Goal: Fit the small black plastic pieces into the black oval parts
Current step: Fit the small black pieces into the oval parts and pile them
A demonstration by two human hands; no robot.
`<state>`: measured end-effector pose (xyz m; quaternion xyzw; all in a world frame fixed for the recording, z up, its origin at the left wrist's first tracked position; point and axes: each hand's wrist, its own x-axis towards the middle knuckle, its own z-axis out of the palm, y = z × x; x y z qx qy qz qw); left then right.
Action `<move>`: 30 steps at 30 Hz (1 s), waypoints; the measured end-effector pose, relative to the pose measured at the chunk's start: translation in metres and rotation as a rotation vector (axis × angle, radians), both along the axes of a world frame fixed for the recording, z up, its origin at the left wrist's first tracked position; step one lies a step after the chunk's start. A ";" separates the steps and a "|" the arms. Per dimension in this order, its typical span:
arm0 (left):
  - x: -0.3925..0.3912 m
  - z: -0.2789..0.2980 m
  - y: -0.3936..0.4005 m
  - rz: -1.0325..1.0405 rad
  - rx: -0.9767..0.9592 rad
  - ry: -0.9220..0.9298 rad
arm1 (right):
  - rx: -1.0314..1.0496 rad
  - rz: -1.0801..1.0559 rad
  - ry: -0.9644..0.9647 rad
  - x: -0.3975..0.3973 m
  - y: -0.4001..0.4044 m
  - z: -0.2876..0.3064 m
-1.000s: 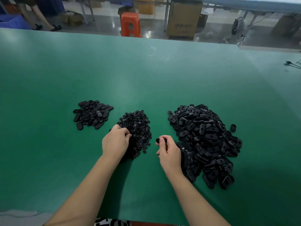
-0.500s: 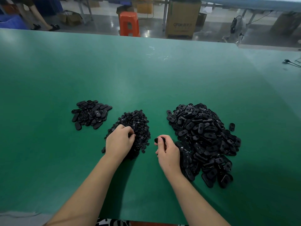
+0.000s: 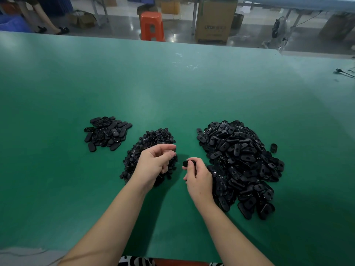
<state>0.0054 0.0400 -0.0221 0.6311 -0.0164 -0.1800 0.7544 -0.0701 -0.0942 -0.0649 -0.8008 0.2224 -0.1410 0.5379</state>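
From the head camera, the right hand (image 3: 199,180) pinches one black oval part (image 3: 189,163) between thumb and fingertips, just above the green table (image 3: 172,89). The left hand (image 3: 154,162) is lifted over the pile of small pieces (image 3: 151,139), at 9 o'clock from the right hand. Its fingers are curled in with the tips close together. If a small piece sits between them, it is too tiny and dark to tell.

The near side of the small-piece pile is hidden behind the left hand. The big pile of oval parts (image 3: 240,164) lies at 3 o'clock from the right hand, and that hand and wrist cover part of its left edge. A smaller pile of oval parts (image 3: 107,132) lies at 10 o'clock from the left hand, well apart. One lone oval part (image 3: 273,147) sits just beside the big pile at 3 o'clock.

The table's far edge runs across at 12 o'clock, with an orange stool (image 3: 152,25) and a cardboard box (image 3: 216,20) past it. Bare green table lies wide between the piles and that edge.
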 end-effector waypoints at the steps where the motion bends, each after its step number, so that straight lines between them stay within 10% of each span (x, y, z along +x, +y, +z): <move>1: -0.001 0.000 -0.002 -0.002 -0.013 0.007 | 0.003 -0.003 0.001 0.000 0.000 0.000; 30: -0.010 -0.008 -0.021 -0.007 0.276 -0.087 | 0.016 -0.021 -0.012 0.001 0.002 -0.001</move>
